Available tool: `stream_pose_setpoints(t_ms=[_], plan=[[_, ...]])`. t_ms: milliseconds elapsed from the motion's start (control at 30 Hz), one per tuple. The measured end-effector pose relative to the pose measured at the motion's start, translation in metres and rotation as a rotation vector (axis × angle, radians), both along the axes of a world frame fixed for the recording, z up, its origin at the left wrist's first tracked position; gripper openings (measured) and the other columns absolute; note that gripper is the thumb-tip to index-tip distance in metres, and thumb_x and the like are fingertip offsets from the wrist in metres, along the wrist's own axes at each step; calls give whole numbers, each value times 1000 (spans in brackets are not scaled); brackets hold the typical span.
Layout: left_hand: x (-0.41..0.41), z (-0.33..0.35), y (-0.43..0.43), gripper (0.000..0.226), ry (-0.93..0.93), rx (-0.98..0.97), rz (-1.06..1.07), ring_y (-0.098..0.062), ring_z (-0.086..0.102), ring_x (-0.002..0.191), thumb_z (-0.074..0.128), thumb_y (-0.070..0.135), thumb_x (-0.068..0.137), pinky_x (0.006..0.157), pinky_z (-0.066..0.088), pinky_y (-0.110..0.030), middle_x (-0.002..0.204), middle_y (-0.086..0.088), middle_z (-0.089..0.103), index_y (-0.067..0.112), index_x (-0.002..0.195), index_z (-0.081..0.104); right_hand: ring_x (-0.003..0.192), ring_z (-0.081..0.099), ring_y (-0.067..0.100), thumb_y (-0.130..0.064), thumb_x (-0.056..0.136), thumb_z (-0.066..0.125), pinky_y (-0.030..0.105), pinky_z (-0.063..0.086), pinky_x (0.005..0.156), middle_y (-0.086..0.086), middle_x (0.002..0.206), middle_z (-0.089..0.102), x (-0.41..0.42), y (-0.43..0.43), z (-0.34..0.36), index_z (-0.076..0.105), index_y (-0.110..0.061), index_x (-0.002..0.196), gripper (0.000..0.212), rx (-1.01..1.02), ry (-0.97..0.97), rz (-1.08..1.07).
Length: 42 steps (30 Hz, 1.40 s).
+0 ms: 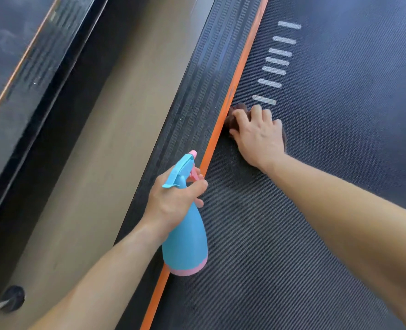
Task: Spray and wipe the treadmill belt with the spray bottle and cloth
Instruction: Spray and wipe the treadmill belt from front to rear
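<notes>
The dark textured treadmill belt (pixel 328 163) fills the right half of the view, with several white dashes printed along its left side. My left hand (pixel 175 201) grips the neck of a blue spray bottle (pixel 185 244) with a pink base and trigger, held over the belt's left edge. My right hand (pixel 259 134) presses down on a dark brown cloth (pixel 235 113) on the belt, right against the orange strip; most of the cloth is hidden under the hand.
An orange strip (pixel 223 120) and a black ribbed side rail (pixel 192 103) border the belt on the left. Beyond lies a tan floor (pixel 97 151) and another dark treadmill (pixel 11 67) at far left. A black foot (pixel 12 297) stands at bottom left.
</notes>
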State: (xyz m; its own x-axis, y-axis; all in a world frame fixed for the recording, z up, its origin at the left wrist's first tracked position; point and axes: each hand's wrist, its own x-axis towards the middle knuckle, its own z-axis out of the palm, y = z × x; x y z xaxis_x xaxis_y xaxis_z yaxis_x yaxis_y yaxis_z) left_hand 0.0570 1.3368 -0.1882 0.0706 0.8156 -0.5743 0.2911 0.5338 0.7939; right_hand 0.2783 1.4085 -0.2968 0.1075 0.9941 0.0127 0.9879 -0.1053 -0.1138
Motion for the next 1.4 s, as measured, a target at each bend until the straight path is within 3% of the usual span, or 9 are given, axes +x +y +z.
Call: stream_pose_setpoints(t_ms=[233, 433, 567, 800, 967, 1100, 1167, 1333, 1400], plan=[[-3, 0, -2, 53, 27, -20, -18, -15, 74, 66, 77, 19, 92, 74, 62, -31, 110, 3, 76, 51, 133, 66, 90, 51, 33, -52, 97, 46, 46, 41, 68, 11, 106, 53, -23, -119, -1, 55, -25, 124, 39, -4, 12, 442], [13, -6, 8, 48, -26, 0, -76, -22, 68, 77, 73, 11, 95, 60, 54, -14, 111, -6, 74, 50, 122, 66, 106, 51, 37, -53, 94, 54, 52, 46, 81, 15, 117, 51, 22, -10, -2, 49, -27, 127, 43, 37, 9, 42], [19, -7, 23, 51, -51, 1, -81, -16, 65, 85, 74, 6, 94, 62, 58, -20, 103, 0, 70, 43, 129, 67, 107, 50, 38, -50, 96, 53, 53, 44, 83, 18, 120, 50, 29, 6, -2, 48, -23, 125, 40, 32, -8, -112], [23, -6, 41, 49, -43, -25, -30, -26, 68, 78, 78, 13, 91, 56, 54, -17, 119, -11, 75, 27, 138, 69, 88, 52, 33, -51, 96, 45, 45, 41, 66, 11, 102, 53, -20, -111, -3, 56, -24, 121, 38, 37, 32, 431], [22, -7, 40, 51, -62, -30, -36, -22, 68, 71, 82, 20, 85, 59, 55, -19, 103, 6, 70, 50, 123, 67, 98, 53, 36, -52, 94, 55, 49, 46, 73, 13, 110, 53, 7, -29, -8, 54, -24, 124, 41, 85, -1, 126], [23, -4, 35, 49, -41, -39, -67, -19, 73, 67, 81, 28, 81, 60, 54, -18, 109, 0, 74, 56, 119, 67, 101, 53, 38, -50, 94, 56, 49, 46, 74, 16, 112, 53, 17, 0, -6, 53, -21, 123, 41, 74, -38, -4], [25, -3, 33, 52, -40, -32, -78, -18, 72, 70, 80, 27, 82, 61, 55, -18, 114, -3, 74, 54, 124, 67, 99, 53, 37, -50, 92, 57, 48, 44, 73, 15, 111, 53, 5, -27, -4, 53, -22, 120, 40, 84, -50, 30], [29, -6, 26, 52, -1, -9, -140, -18, 75, 67, 81, 26, 84, 70, 57, -27, 114, 1, 74, 50, 129, 67, 86, 51, 31, -52, 96, 50, 44, 42, 65, 9, 101, 53, 1, -141, -1, 57, -25, 121, 37, 68, 1, 475], [31, -9, 24, 49, 16, -5, -169, -18, 77, 67, 80, 25, 89, 77, 59, -33, 115, 2, 75, 52, 128, 67, 86, 52, 32, -53, 96, 50, 44, 42, 65, 9, 101, 53, 19, -140, -2, 57, -26, 121, 38, 51, -30, 430]])
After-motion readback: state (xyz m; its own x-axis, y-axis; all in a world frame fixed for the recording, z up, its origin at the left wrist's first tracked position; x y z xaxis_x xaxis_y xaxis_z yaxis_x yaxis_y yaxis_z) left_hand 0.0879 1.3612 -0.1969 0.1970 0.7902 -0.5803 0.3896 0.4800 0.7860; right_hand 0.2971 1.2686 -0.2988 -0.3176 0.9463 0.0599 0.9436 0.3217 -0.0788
